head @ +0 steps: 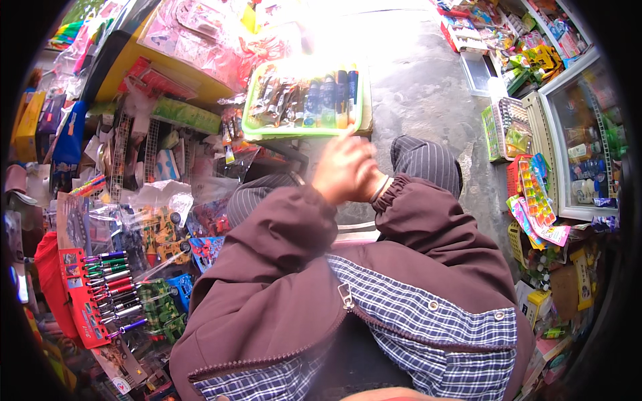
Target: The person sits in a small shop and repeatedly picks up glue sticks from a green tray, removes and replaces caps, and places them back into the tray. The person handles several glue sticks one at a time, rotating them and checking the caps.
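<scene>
My left hand and my right hand are together above my lap, between my knees, blurred and overlapping. Nothing held shows between them, though the inner fingers are hidden. Just beyond the fingertips sits a light green plastic basket on a box or stand. Inside it lie several dark wrapped packets at the left and several blue tubes or bottles at the right.
Packaged toys and a red card of pens crowd the left side. A yellow-sided table or shelf bears pink packages. Grey concrete floor lies ahead. At right stand a glass-doored drinks cabinet, an egg-like tray box and a red basket.
</scene>
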Action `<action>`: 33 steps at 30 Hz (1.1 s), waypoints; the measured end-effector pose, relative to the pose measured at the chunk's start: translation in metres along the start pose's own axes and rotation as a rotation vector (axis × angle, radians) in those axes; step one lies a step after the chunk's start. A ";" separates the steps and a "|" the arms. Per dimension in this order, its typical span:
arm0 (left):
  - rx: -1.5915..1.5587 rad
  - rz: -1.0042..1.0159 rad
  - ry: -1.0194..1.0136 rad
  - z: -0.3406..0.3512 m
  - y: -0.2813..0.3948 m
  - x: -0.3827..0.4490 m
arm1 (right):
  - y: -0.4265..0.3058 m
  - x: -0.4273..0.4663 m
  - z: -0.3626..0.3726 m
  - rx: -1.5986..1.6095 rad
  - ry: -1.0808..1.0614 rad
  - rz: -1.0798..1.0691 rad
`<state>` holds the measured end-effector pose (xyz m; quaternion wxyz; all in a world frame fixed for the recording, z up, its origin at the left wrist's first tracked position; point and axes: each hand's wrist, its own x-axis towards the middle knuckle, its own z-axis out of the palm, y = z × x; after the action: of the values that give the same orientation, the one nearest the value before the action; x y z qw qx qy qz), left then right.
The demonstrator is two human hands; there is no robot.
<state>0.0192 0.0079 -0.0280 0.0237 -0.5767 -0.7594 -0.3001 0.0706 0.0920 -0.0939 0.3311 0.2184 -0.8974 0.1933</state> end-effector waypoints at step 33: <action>-0.907 -0.515 0.621 0.029 -0.018 -0.073 | -0.050 0.053 -0.016 1.570 0.211 0.676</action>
<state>0.0363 -0.0435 -0.0870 -0.0773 -0.2125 -0.6285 -0.7442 0.0686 0.0441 -0.0370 0.0906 0.0861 -0.4852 0.8654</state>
